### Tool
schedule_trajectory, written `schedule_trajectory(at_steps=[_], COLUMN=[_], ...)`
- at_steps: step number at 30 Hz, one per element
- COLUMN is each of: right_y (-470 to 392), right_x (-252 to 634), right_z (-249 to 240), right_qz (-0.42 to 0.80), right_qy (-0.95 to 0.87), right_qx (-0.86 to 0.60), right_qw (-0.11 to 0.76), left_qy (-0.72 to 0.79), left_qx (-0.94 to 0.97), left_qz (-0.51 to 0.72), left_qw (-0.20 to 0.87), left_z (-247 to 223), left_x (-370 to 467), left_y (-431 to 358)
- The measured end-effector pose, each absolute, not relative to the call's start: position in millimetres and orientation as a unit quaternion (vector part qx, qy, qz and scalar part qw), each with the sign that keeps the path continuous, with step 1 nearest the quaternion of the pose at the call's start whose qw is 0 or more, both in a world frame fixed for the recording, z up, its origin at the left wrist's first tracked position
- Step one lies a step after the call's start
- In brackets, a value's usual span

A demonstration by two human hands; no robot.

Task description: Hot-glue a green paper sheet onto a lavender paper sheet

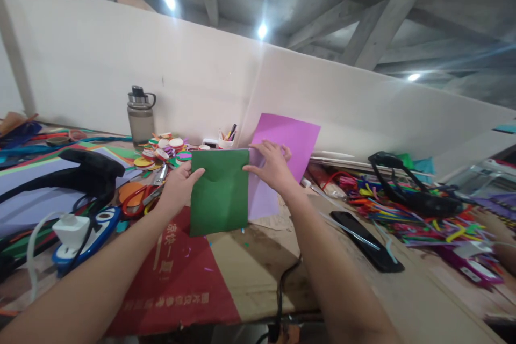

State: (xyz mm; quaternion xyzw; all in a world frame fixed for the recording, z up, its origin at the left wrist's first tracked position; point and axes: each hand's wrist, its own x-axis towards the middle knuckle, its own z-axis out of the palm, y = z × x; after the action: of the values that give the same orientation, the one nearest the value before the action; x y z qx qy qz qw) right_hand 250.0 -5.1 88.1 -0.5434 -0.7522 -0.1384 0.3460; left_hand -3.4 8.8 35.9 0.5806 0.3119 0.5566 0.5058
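Note:
A dark green sheet (220,193) stands nearly upright above the cardboard at the middle. My left hand (179,185) grips its left edge, thumb on the front and fingers behind. At the sheet's upper right edge, my right hand (272,164) pinches it between thumb and fingertips. A light purple sheet (264,201) shows just right of the green one, partly behind my right hand. Behind that hand, a brighter purple sheet (298,140) leans against the white board.
Scissors (139,199), small paper rolls (162,145) and a water bottle (141,118) are at the left, near a blue power strip (86,242). On the right are a black phone (366,239) and colourful pipe cleaners (423,220). A black cable (284,279) crosses the front edge.

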Motion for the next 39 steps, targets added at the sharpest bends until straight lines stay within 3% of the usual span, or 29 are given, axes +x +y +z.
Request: schedule_trajectory(at_steps=[11,17,25,32,39], right_y=[-24,-32,-44,-41,-41], right_x=[245,243,239,240,243], right_z=[115,124,129,126,125], right_qz=[-0.085,-0.061,0.016,0.029,0.001], right_qy=[-0.737,-0.728,-0.741,-0.719,-0.732], right_qx=[-0.55,-0.547,-0.534,-0.539,-0.553], right_qw=[0.383,0.41,0.406,0.438,0.397], left_qy=[0.296,0.321,0.381,0.317,0.367], left_qx=[0.562,0.55,0.585,0.565,0.638], left_qz=[0.556,0.482,0.454,0.441,0.424], left_qw=[0.535,0.602,0.554,0.621,0.528], left_z=[41,35,36,28,31], left_x=[-4,-1,-1,-3,-6], left_y=[2,-3,-1,4,3])
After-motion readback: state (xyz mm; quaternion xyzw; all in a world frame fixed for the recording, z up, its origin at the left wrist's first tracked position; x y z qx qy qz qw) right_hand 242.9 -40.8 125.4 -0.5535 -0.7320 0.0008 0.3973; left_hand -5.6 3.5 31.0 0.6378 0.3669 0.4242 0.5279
